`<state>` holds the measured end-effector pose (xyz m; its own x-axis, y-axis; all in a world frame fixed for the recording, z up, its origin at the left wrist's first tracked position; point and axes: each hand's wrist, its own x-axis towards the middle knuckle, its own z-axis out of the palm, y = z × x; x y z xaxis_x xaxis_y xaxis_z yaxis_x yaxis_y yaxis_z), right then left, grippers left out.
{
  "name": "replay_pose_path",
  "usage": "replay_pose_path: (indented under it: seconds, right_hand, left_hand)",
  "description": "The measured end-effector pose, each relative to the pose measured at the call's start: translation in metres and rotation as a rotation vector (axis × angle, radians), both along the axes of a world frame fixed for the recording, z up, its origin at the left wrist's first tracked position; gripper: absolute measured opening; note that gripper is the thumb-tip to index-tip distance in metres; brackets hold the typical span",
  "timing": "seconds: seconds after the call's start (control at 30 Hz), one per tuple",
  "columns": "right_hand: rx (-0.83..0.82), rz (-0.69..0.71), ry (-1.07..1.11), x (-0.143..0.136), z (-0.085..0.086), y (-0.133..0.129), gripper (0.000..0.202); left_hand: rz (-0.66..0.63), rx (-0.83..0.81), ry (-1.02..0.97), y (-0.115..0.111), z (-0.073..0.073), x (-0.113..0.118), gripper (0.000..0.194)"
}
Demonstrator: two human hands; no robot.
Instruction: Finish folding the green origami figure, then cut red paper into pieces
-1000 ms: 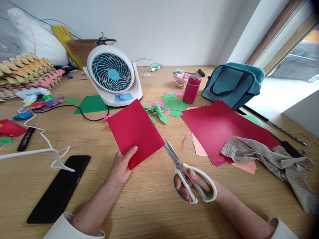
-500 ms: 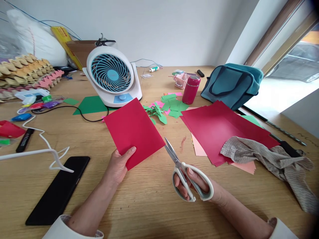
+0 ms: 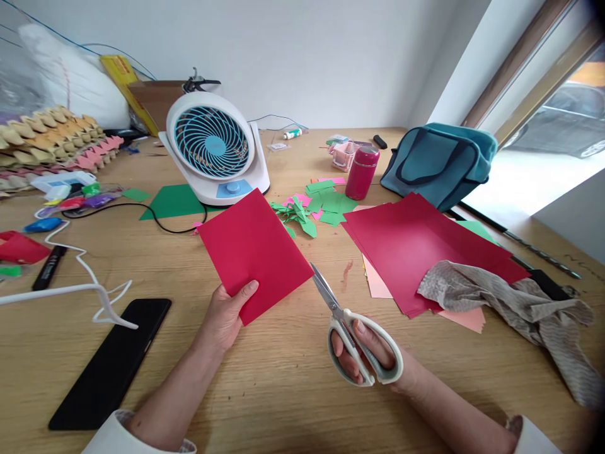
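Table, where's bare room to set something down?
Bare wood shows between the left hand and right hand, below the red sheet; between the right hand and cloth; and between the fan and bottle, behind the green scraps. It's crowded at those scraps, at right where the cloth overlaps the red stack, and at left around the marker.

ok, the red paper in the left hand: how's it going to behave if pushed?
Probably fairly stiff: the red paper shows no obvious sag, though the left hand grips only its lower edge. Likely light, as it looks thin. Pushed at the top corner, it may bend or pivot, being gripped well below.
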<state>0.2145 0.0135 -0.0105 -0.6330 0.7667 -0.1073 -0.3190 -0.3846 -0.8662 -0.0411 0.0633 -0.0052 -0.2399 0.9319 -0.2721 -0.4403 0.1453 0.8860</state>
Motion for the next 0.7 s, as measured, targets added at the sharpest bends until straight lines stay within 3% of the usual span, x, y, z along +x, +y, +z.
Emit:
replay_pose_path:
  seconds: [0.3, 0.7]
  right_hand:
    - [-0.013, -0.004, 0.02, -0.0007, -0.0069, -0.0011, 0.051]
    - [-0.019, 0.01, 0.028, -0.0011, -0.0023, -0.003, 0.051]
  left_hand:
    - [0.02, 0.006, -0.009, -0.0001, -0.0002, 0.0004, 0.061]
    - [0.009, 0.008, -0.003, -0.0014, 0.0018, -0.0007, 0.065]
